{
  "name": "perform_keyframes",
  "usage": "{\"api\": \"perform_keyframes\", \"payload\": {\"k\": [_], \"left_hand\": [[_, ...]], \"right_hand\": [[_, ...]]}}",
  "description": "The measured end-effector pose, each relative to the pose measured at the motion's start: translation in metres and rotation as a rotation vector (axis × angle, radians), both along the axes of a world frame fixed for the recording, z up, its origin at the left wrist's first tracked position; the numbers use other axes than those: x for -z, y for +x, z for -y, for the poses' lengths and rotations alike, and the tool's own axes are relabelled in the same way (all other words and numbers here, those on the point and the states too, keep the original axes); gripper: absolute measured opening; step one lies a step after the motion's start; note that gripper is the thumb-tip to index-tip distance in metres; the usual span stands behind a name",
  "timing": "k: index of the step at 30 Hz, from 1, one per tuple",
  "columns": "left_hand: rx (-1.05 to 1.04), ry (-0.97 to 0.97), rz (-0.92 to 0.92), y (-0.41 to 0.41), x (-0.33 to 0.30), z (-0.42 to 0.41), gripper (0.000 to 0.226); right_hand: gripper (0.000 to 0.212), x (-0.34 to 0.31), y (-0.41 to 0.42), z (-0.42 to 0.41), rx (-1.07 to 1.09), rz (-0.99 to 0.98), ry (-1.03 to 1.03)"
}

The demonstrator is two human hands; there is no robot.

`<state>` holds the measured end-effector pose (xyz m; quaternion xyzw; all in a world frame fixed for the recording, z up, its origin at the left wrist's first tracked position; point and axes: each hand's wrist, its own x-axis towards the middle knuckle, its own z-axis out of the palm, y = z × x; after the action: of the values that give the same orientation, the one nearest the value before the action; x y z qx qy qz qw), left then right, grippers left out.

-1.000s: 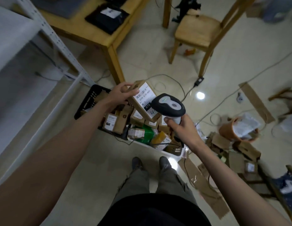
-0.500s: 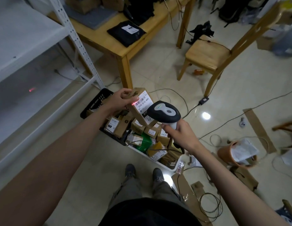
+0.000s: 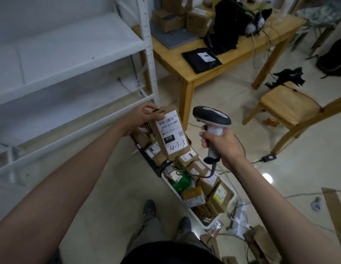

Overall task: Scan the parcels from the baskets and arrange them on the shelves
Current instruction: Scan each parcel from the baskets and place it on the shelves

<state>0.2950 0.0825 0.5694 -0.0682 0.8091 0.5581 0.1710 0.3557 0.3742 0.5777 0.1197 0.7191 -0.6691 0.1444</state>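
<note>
My left hand grips the top of a brown cardboard parcel whose white label reads 070-070-A80 and 4-3-5, label facing me. To its right my right hand grips the handle of a grey barcode scanner, its head level with the parcel's top and apart from it. Below both hands a black basket and a white basket on the floor hold several more parcels. White metal shelves stand at the left.
A wooden table with boxes, black bags and cables stands behind the baskets. A wooden chair is at the right. Cables, torn cardboard and scraps litter the floor. My feet are beside the white basket.
My view has tilted up toward the shelves and table. The parcel has turned more upright with its label facing me, and the scanner has drawn away to the right, no longer over the label.
</note>
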Motion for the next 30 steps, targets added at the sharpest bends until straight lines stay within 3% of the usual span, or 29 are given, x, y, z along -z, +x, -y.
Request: {"api": "perform_keyframes", "payload": {"k": [3, 8, 12, 16, 23, 30], "left_hand": [[-0.034, 0.019, -0.012, 0.016, -0.015, 0.016, 0.087], [-0.195, 0.103, -0.021, 0.039, -0.02, 0.044, 0.087], [-0.492, 0.178, -0.058, 0.055, -0.013, 0.071, 0.087], [-0.779, 0.11, -0.102, 0.068, -0.001, 0.107, 0.073], [-0.773, 0.178, -0.114, 0.095, 0.002, 0.202, 0.049], [-0.723, 0.281, -0.084, 0.122, 0.002, 0.295, 0.067]], "right_hand": [[0.016, -0.011, -0.015, 0.033, -0.069, 0.011, -0.16], [0.025, -0.01, -0.024, 0.089, -0.176, 0.03, -0.178], [0.021, -0.007, -0.024, 0.138, -0.24, 0.077, -0.22], [0.012, -0.011, -0.025, 0.198, -0.279, 0.135, -0.267], [0.02, -0.025, -0.031, 0.311, -0.339, 0.207, -0.375], [0.012, -0.039, -0.035, 0.414, -0.447, 0.231, -0.514]]}}
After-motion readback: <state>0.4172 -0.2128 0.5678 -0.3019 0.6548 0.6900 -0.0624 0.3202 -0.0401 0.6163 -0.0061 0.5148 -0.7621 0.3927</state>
